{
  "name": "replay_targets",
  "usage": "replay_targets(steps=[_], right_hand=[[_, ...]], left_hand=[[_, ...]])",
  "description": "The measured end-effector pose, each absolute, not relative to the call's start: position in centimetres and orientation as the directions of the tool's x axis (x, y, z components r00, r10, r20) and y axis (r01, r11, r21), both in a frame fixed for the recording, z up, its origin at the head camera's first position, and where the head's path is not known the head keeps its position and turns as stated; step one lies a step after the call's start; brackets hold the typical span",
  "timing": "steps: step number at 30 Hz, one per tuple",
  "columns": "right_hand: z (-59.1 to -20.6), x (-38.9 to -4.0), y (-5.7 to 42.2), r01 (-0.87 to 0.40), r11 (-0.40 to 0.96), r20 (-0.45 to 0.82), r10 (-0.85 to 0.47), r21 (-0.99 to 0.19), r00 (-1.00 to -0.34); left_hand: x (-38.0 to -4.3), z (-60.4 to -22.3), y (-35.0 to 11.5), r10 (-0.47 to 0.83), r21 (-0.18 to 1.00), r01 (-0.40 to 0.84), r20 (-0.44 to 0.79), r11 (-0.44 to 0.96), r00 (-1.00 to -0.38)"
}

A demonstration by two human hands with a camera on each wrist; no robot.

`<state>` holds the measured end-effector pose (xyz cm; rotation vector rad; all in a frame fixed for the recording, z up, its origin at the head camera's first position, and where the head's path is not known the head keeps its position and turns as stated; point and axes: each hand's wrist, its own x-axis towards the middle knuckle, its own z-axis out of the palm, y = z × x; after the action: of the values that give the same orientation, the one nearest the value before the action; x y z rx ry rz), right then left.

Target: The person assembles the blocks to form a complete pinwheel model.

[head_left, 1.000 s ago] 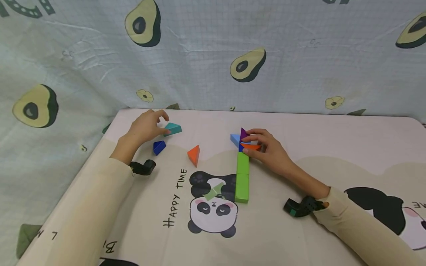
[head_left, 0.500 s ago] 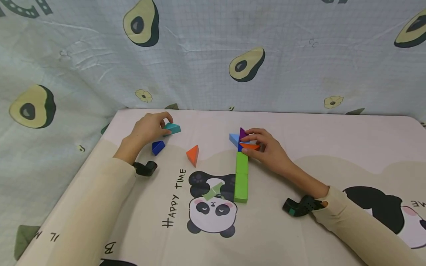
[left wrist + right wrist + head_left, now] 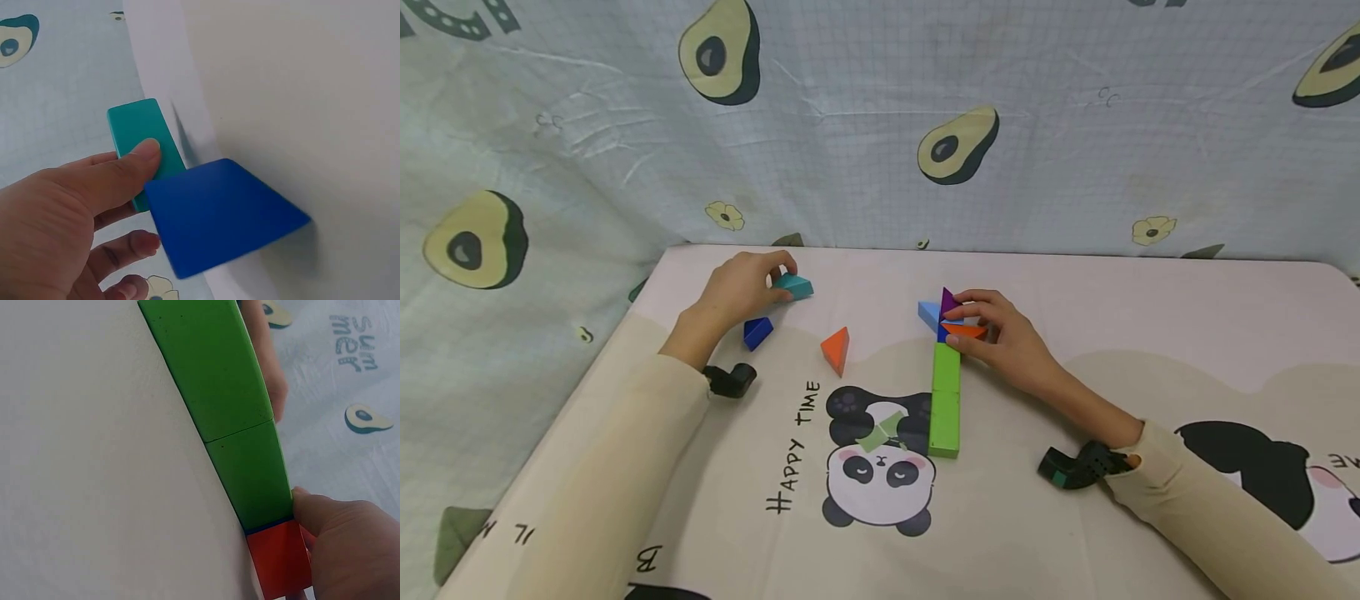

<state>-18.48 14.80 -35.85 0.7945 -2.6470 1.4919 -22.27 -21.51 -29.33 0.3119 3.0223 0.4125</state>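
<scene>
In the head view my left hand (image 3: 747, 283) pinches a teal triangular block (image 3: 795, 286) at the far left of the table. The thumb lies across the teal block (image 3: 139, 125) in the left wrist view, fingers behind it. A dark blue triangular block (image 3: 757, 333) rests just below that hand and looms large in front of it in the wrist view. My right hand (image 3: 1003, 337) holds an orange triangular block (image 3: 966, 331) between thumb and fingers, against a row of blocks. That row includes a purple block (image 3: 949, 302), a light blue block (image 3: 928, 313) and two green blocks (image 3: 945, 400).
Another orange triangular block (image 3: 837, 350) lies between the hands. The table cover (image 3: 1030, 533) carries panda prints and lettering. Behind and to the left hangs an avocado-print cloth (image 3: 850, 167), meeting the table's far edge.
My left hand has moved slightly right, its fingers coming in onto the teal block, which has shifted a little right and away. The right hand and its row of blocks stay put.
</scene>
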Motion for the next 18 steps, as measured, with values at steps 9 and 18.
replay_targets(steps=[9,18], right_hand=[[-35.9,-18.5,14.9,-0.421,0.413,0.237,-0.427,-0.808,-0.873],[-35.8,-18.5,14.9,-0.42,0.413,0.235,-0.427,-0.808,-0.873]], left_hand=[[-22.2,-28.6,-20.5,0.262,0.27,0.253,0.001,0.929,-0.965],[-21.8,-27.9,-18.0,0.319,0.269,0.315,0.031,0.91,-0.947]])
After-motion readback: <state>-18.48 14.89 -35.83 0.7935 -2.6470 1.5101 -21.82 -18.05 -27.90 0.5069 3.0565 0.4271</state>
